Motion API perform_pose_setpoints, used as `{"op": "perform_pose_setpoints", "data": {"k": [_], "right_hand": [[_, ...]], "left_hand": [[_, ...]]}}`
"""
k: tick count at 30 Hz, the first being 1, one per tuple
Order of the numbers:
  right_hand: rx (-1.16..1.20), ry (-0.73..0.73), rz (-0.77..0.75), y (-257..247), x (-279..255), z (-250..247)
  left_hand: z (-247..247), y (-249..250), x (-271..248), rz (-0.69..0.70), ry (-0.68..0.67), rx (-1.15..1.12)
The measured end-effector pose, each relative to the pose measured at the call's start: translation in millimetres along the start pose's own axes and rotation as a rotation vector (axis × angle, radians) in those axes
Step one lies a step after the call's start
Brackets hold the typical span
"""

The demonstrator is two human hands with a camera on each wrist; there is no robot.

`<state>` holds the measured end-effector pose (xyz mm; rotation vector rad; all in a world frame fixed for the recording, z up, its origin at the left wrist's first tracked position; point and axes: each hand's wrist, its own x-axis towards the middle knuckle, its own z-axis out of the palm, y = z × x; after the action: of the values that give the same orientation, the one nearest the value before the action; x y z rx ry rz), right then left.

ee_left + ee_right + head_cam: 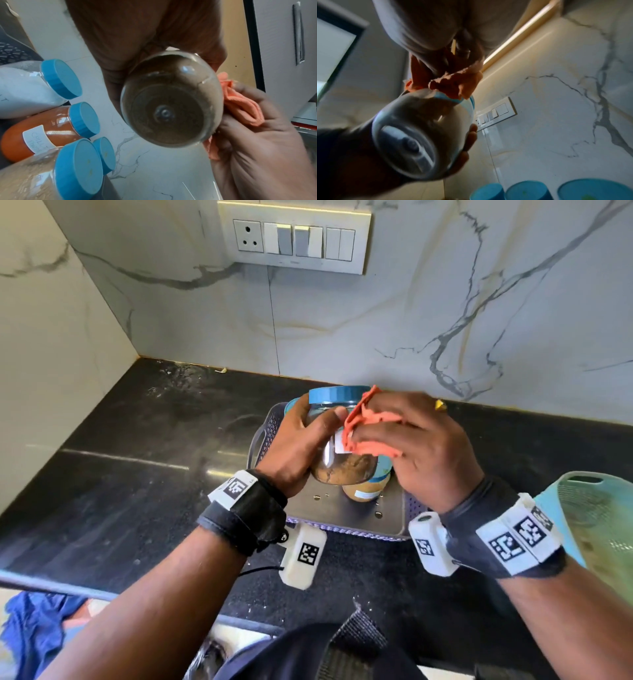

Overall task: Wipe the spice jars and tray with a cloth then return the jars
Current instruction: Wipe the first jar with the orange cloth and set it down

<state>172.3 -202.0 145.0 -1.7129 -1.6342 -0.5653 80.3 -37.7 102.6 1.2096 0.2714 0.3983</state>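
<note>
- Grip: left hand [294, 446] wraps the brown-spice jar [342, 446], raised above the tray [394, 518]; right hand [424, 453] clutches the orange cloth [370, 433] against its side.
- Progress, judged: jar wiping under way; other jars [56, 121] lie below the grip; tray wipe and jar return outstanding.
- Jar: clear, blue lid, white label.

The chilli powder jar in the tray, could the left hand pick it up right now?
Probably not yet. The left hand already grips the brown spice jar, so it must set that down first. Nothing appears to cover the chilli powder jar.
</note>
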Motion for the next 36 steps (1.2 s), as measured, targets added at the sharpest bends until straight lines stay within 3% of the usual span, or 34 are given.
{"op": "perform_pose_setpoints", "data": {"k": [3, 7, 14, 17, 22, 28, 36], "right_hand": [[-0.020, 0.021, 0.066, -14.0, -2.4, 8.2], [-0.058, -0.200, -0.057, -36.2, -26.5, 19.2], [0.144, -0.193, 0.147, -53.5, -14.6, 53.8], [0.154, -0.246, 0.151, -63.7, -7.5, 75.9], [0.205, -0.238, 0.242, -77.7, 5.7, 94.9], [0.222, -0.219, 0.312, -86.5, 5.5, 110.9], [0.206, -0.298, 0.333, -87.4, -1.0, 123.7]], "left_hand": [[-2.2, 5.7, -1.4, 0.007, 0.038, -0.042], [-29.4, 6.6, -13.2, 0.009, 0.125, -0.068], [-88.3, 24.0, -34.8, -0.017, 0.056, -0.005], [-122.0, 39.4, -42.0, -0.043, 0.062, 0.117], [-207.3, 66.0, -44.7, -0.064, 0.039, 0.501], [-304.5, 60.8, -36.7, -0.063, 0.080, 0.773], [-354.0, 36.2, -20.8, -0.162, 0.003, 0.975]]}}
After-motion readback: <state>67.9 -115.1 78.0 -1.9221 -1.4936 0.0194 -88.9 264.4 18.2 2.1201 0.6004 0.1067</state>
